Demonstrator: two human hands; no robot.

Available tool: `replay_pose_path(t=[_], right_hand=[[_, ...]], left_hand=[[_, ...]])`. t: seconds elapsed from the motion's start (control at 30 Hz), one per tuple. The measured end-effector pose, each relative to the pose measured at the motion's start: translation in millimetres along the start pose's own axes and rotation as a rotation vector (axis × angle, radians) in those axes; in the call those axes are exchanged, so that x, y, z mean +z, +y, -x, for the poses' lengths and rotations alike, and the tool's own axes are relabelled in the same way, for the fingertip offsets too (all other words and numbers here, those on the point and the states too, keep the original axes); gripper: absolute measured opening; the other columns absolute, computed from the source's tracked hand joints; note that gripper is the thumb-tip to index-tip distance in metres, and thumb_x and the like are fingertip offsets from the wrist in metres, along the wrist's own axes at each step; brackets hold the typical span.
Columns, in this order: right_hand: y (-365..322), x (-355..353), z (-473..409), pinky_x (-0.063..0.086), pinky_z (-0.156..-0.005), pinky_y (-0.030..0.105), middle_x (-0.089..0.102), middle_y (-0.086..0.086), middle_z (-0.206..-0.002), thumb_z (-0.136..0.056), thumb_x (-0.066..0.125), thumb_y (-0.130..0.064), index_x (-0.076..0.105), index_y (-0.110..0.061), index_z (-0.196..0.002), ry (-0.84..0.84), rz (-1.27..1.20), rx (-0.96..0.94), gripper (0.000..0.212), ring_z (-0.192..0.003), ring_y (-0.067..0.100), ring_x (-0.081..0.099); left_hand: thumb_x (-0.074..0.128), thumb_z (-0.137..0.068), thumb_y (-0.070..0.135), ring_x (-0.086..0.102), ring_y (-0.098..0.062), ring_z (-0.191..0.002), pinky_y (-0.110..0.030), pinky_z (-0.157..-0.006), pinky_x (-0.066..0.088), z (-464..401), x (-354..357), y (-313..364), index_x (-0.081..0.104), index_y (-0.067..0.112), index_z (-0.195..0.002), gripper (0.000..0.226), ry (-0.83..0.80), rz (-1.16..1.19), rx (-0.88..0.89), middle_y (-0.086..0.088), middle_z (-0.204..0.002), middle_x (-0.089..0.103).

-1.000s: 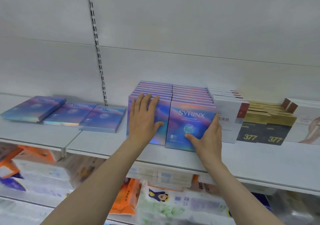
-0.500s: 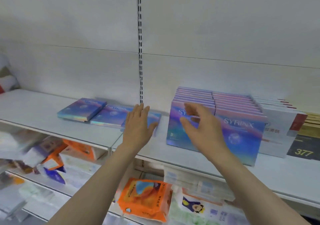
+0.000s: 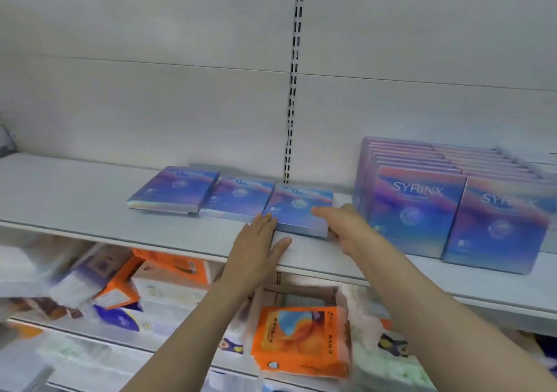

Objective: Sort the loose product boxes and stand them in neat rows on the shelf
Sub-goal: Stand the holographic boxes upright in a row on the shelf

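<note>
Three loose blue-purple SYRINX boxes lie flat in a row on the white shelf [image 3: 90, 201]: a far-left box [image 3: 174, 189], a middle box [image 3: 238, 198] and a nearest box [image 3: 301, 213]. My left hand [image 3: 259, 241] touches the nearest box's front left corner with straight fingers, thumb spread on the shelf. My right hand [image 3: 340, 225] pinches that box's right front corner, thumb on top and fingers at its edge. To the right, two rows of the same boxes stand upright, a left row [image 3: 416, 210] and a right row [image 3: 497, 229].
A slotted metal rail [image 3: 292, 105] runs up the white back wall behind the flat boxes. The shelf below holds orange tissue packs [image 3: 298, 340] and other soft packs, blurred. White boxes show at the far right edge.
Both hands left the standing rows and moved left to the nearest flat box. The view swung left, so the gold and white boxes went out of frame.
</note>
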State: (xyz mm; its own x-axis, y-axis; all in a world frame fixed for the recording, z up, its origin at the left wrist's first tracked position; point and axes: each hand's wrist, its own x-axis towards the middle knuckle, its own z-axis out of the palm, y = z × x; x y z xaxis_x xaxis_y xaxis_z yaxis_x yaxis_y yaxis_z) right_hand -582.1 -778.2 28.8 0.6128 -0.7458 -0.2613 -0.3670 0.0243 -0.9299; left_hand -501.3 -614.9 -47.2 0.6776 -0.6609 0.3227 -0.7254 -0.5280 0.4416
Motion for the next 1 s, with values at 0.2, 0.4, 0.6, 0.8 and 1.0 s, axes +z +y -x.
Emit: replay_pose_path(t=[0.2, 0.4, 0.6, 0.8, 1.0], right_hand=[[-9, 21, 8, 0.046, -0.06, 0.029, 0.06, 0.011, -0.087, -0.088, 0.073, -0.024, 0.061, -0.012, -0.086, 0.032, -0.3, 0.04, 0.017, -0.07, 0.021, 0.054], [-25, 20, 35, 0.052, -0.056, 0.028, 0.058, 0.007, -0.087, -0.093, 0.066, -0.012, 0.061, -0.009, -0.086, 0.173, -0.397, -0.173, 0.009, -0.072, 0.02, 0.054], [-37, 55, 44, 0.053, -0.059, 0.028, 0.068, 0.012, -0.11, -0.093, 0.066, -0.014, 0.061, -0.002, -0.121, 0.146, -0.419, -0.215, 0.031, -0.074, 0.018, 0.064], [-26, 85, 45, 0.052, -0.061, 0.029, 0.069, 0.014, -0.114, -0.091, 0.067, -0.015, 0.062, -0.007, -0.115, 0.096, -0.389, -0.183, 0.026, -0.081, 0.02, 0.065], [-20, 96, 43, 0.053, -0.064, 0.03, 0.068, 0.011, -0.115, -0.091, 0.068, -0.016, 0.061, -0.011, -0.118, 0.046, -0.363, -0.205, 0.028, -0.09, 0.025, 0.067]], left_hand=[[0.04, -0.098, 0.05, 0.035, -0.013, -0.139, -0.022, -0.112, 0.022, 11, -30, -17, 0.039, 0.023, -0.147, 0.055, -0.015, 0.123, 0.108, 0.005, -0.151, 0.041], [0.017, -0.092, 0.06, 0.027, -0.027, -0.145, -0.05, -0.116, 0.021, -18, -82, -115, 0.044, 0.016, -0.145, 0.073, 0.213, -0.194, -0.089, -0.007, -0.152, 0.04], [0.028, -0.094, 0.056, 0.035, -0.032, -0.141, -0.058, -0.11, 0.031, 2, -87, -160, 0.049, 0.014, -0.141, 0.066, 0.142, -0.341, -0.198, -0.01, -0.148, 0.046], [0.045, -0.092, 0.051, 0.06, -0.03, -0.096, -0.039, -0.077, 0.043, 48, -90, -139, 0.071, 0.019, -0.098, 0.042, 0.481, -0.322, -0.103, -0.003, -0.101, 0.069], [0.068, -0.078, 0.059, 0.054, -0.037, -0.094, -0.042, -0.081, 0.043, 35, -103, -153, 0.06, 0.004, -0.103, 0.061, 0.428, -0.199, -0.367, -0.014, -0.097, 0.061]])
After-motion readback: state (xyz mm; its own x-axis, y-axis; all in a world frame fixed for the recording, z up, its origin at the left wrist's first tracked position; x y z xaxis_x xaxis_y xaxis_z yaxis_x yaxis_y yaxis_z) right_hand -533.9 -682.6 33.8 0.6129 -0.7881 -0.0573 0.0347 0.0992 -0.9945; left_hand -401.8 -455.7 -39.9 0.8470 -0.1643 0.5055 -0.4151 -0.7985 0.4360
